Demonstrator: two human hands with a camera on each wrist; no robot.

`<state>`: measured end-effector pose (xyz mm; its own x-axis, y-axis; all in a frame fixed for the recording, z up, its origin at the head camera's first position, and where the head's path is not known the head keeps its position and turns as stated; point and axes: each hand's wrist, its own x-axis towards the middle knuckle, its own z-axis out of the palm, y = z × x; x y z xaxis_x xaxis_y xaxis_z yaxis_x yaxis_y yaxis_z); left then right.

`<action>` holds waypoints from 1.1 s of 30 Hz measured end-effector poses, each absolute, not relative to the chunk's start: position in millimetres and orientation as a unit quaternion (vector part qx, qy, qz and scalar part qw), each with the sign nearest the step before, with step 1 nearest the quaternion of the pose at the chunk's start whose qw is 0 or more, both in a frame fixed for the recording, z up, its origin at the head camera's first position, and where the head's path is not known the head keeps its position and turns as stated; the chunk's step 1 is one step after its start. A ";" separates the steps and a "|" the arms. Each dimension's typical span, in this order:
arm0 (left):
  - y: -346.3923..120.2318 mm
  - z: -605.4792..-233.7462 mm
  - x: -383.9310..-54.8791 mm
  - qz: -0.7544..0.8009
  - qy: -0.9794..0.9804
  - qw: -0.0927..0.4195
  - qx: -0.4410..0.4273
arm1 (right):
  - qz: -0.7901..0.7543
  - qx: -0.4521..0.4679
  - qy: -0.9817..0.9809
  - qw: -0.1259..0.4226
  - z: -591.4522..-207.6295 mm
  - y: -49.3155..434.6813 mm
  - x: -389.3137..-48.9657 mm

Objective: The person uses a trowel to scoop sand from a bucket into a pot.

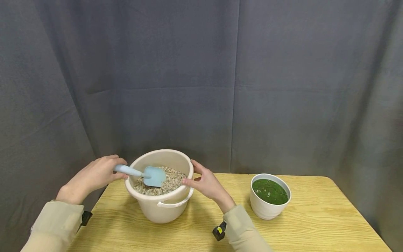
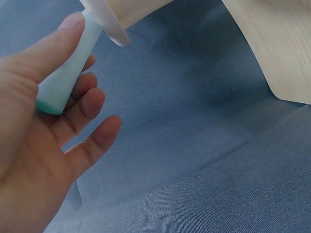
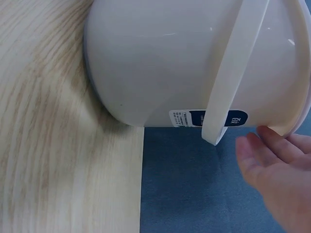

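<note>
A light blue hand shovel [image 1: 154, 176] lies across the left rim of a cream bucket [image 1: 162, 210], its blade over speckled gravel [image 1: 173, 178] inside. My left hand [image 1: 99, 173] holds the shovel's handle [image 2: 70, 68] just outside that rim, thumb along one side and fingers behind. At the bucket's opposite side, my right hand [image 1: 207, 182] grips the rim, thumb at the front and fingers farther back. From the right wrist view, fingertips sit beneath the lip. The bucket's white carry handle [image 3: 235, 73] hangs down its front, near a blue and white label [image 3: 209, 118].
To the right on the wooden table [image 1: 318, 210] stands a white pot [image 1: 266, 210] filled with something green [image 1: 270, 191]. Grey curtain [image 1: 176, 70] hangs behind the table and along both sides. The table's left edge runs close by the bucket.
</note>
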<state>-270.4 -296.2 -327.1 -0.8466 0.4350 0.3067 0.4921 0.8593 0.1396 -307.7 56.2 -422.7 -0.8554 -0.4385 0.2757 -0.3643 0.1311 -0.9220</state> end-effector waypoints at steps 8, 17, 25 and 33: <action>-299.0 -327.9 -273.3 -0.104 -0.952 0.137 -0.255 | -0.624 -0.272 0.732 0.037 -424.4 54.7 -308.3; -296.8 -325.2 -274.7 -0.094 -0.947 0.132 -0.277 | -0.625 -0.267 0.733 0.035 -425.6 55.5 -307.2; -293.6 -310.6 -275.2 -0.088 -0.949 0.103 -0.283 | -0.652 -0.273 0.705 0.050 -425.9 54.2 -308.2; -283.4 -287.3 -276.4 -0.080 -0.958 0.056 -0.269 | -0.658 -0.262 0.703 0.064 -399.1 52.3 -285.1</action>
<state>-276.4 -283.4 -287.3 -0.8494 0.5061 0.1495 0.5239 0.8428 0.1231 -285.1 52.3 -399.1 -0.8547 -0.4527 0.2543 -0.2837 -0.0030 -0.9589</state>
